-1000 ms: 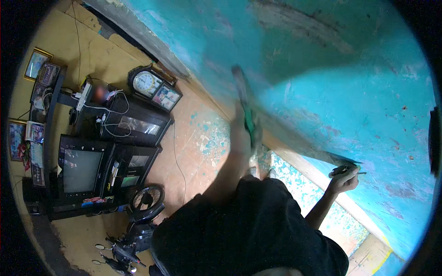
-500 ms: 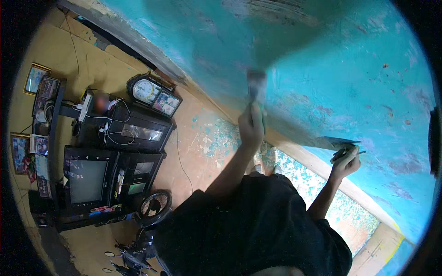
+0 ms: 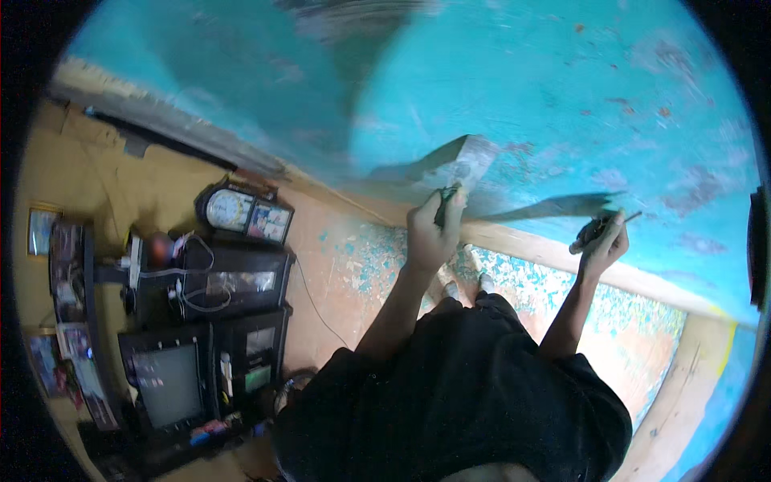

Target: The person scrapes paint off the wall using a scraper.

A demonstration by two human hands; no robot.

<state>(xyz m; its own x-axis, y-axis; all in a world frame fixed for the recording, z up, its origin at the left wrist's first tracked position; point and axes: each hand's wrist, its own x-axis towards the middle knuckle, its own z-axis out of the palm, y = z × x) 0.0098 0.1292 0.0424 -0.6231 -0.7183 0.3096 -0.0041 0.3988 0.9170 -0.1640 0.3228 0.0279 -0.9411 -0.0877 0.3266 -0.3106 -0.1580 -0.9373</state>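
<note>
My left hand (image 3: 432, 233) is closed round the handle of a scraper (image 3: 471, 161). Its broad, pale, worn blade points up against the turquoise wall (image 3: 514, 72); whether the whole edge touches cannot be made out. Further right, close to the wall, my right hand (image 3: 606, 247) grips a small dark tool (image 3: 591, 231) with a thin rod sticking out past the fingers. The fingers hide most of that tool. Scuffed, greyish patches and small reddish spots mark the wall's paint.
Paint flakes (image 3: 526, 277) litter the tiled floor along the wooden baseboard (image 3: 562, 261). On the left stands a black cabinet (image 3: 233, 281) with a television (image 3: 167, 386), a clock (image 3: 229, 209), cables and framed pictures. A loose cord (image 3: 317, 309) crosses the floor. A wooden post (image 3: 683, 386) rises at right.
The view has turned and shifted. The scraper's blade, upright before, now slants to the right and shows its broad face. Both hands still hold their tools.
</note>
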